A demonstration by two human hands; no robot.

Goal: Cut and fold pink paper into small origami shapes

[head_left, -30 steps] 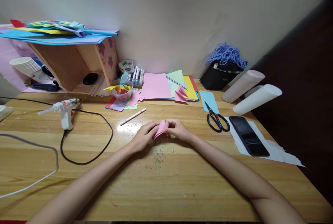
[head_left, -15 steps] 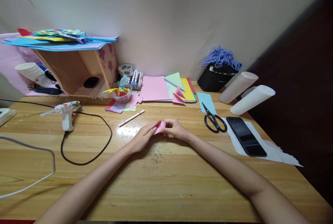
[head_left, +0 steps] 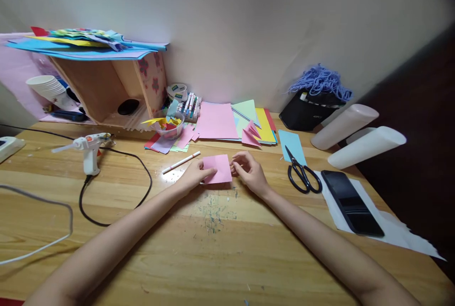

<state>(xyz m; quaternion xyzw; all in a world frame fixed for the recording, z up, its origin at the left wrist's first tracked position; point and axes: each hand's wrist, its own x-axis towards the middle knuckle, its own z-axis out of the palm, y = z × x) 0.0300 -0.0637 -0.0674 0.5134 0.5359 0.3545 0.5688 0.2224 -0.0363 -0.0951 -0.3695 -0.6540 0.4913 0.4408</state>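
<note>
A small pink square of paper (head_left: 221,168) is spread nearly flat above the middle of the table, with faint fold lines on it. My left hand (head_left: 195,174) pinches its left side, thumb on top and fingers underneath. By the right edge of the paper is my right hand (head_left: 250,173), its fingers loosely curved and thumb apart from them. Whether its fingertips touch the edge is hard to see. A white marker (head_left: 181,162) lies just beyond my left hand. Folded pink paper (head_left: 250,134) stands behind, on the sheets at the back.
Black-handled scissors (head_left: 302,175) lie partly over blue paper (head_left: 292,146), near a phone (head_left: 351,201). To the left stands a white glue gun (head_left: 90,152) with a looping black cord. A plastic bowl of paper scraps (head_left: 170,130) and pink sheets (head_left: 217,121) are at the back.
The pink paper, folded up between both hands before, is now opened out flat. My right hand has moved off to the right of it; the left keeps hold. The view has shifted slightly.
</note>
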